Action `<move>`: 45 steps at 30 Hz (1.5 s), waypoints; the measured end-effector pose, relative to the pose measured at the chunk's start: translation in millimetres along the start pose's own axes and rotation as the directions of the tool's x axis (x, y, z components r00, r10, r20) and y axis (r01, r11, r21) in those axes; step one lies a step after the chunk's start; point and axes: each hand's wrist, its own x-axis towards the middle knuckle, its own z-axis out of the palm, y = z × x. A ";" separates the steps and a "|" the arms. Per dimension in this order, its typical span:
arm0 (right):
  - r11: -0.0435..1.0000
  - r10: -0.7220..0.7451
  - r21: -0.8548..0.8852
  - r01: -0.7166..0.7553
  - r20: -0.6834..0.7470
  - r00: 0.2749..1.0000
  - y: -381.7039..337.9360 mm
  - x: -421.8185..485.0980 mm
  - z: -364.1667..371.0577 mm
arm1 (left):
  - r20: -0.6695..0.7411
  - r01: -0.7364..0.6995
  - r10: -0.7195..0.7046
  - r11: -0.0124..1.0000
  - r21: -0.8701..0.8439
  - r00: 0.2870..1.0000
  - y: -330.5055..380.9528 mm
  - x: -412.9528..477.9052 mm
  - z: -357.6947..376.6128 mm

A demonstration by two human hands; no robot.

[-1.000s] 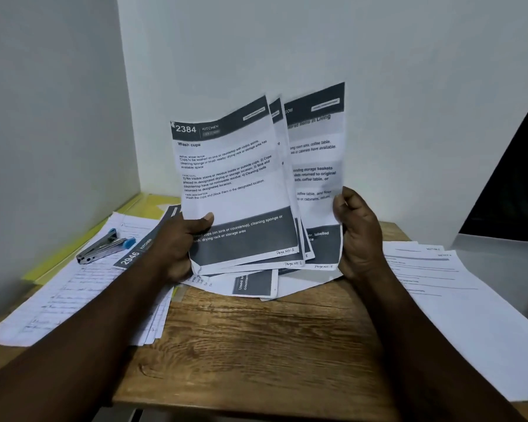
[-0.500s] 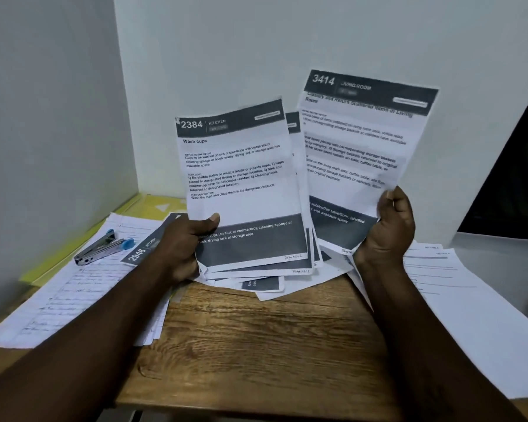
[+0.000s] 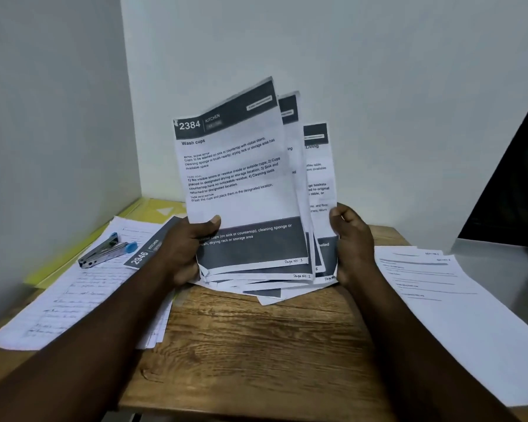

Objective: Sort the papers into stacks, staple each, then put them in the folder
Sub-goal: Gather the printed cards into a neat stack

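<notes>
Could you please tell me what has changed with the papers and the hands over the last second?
The right hand drew the printed white living-room sheet up and out to the right, then slid it back behind the fan of printed sheets that the left hand grips. The silver and blue stapler and the yellow folder stayed put.

White papers (image 3: 241,190) with dark grey bands, a silver stapler (image 3: 105,251) with blue tips, yellow folder (image 3: 153,210), brown wood-grain table (image 3: 256,345).

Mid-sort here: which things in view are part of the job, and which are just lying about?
Job: grey-banded printed sheets fanned in left hand and right hand; handwritten white stack; typed white stack; silver stapler with blue tips; yellow folder.
Lying about: wooden table; grey side surface.
</notes>
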 end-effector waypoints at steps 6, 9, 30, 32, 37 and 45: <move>0.999 0.007 -0.042 -0.004 0.082 0.997 4.4 -5.7 5.2 | -0.017 0.002 -0.001 0.998 0.065 1.000 -4.5 5.2 -1.8; 1.000 -0.004 -0.023 0.008 0.182 0.983 2.0 -6.9 2.5 | -0.004 -0.062 0.063 0.993 0.100 0.998 -8.4 8.2 -1.6; 0.949 0.109 -0.314 0.037 0.436 0.893 18.4 -11.1 0.0 | 0.187 -0.062 0.034 0.987 0.146 0.982 -5.8 -13.1 10.8; 0.945 0.105 -0.326 0.035 0.401 0.910 18.4 -10.0 -2.0 | 0.197 -0.083 0.052 0.985 0.151 0.979 -6.9 -13.0 10.8; 0.940 0.073 -0.338 0.050 0.342 0.937 14.6 -7.8 -0.5 | 0.188 -0.125 0.098 0.982 0.138 0.977 -4.4 -12.1 11.3; 0.942 -0.044 -0.298 0.151 0.336 0.941 10.9 -12.6 2.7 | 0.103 -0.280 0.264 0.940 0.193 0.959 5.6 -10.1 16.6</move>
